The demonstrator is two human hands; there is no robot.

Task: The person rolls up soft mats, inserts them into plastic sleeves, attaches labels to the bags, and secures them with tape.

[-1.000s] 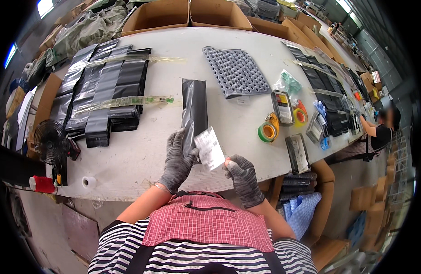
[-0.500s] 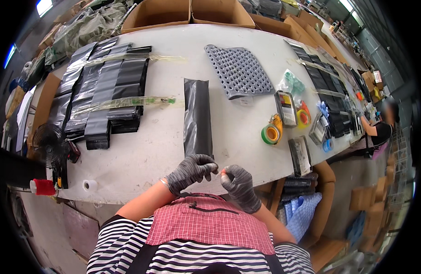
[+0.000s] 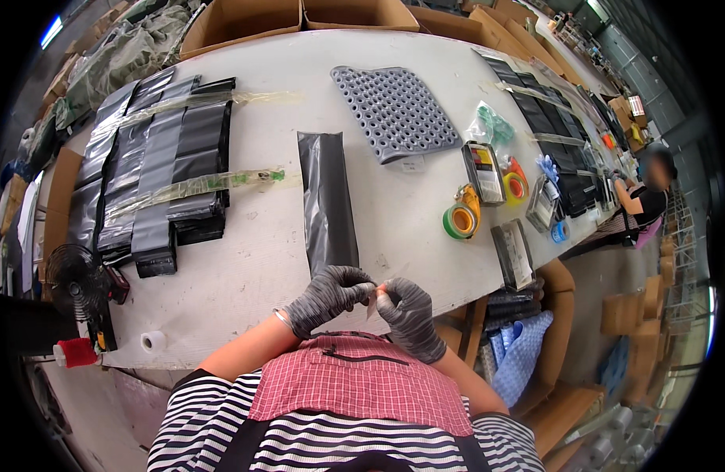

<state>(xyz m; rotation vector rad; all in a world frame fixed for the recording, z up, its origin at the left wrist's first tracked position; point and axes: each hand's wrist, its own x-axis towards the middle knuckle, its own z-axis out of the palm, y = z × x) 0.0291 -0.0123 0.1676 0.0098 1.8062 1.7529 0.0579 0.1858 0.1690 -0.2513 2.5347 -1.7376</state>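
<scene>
Black package (image 3: 326,200): long axis away (far end leftward)

White table (image 3: 410,236), black package (image 3: 327,197), grey mat (image 3: 398,114)

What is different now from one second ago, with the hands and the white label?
The left hand has left the side of the black bag and moved right, its fingertips meeting those of the right hand. The white label, earlier spread flat to view, now shows only as a narrow strip at the fingertips. The bag and grey mat stayed on the table.
</scene>
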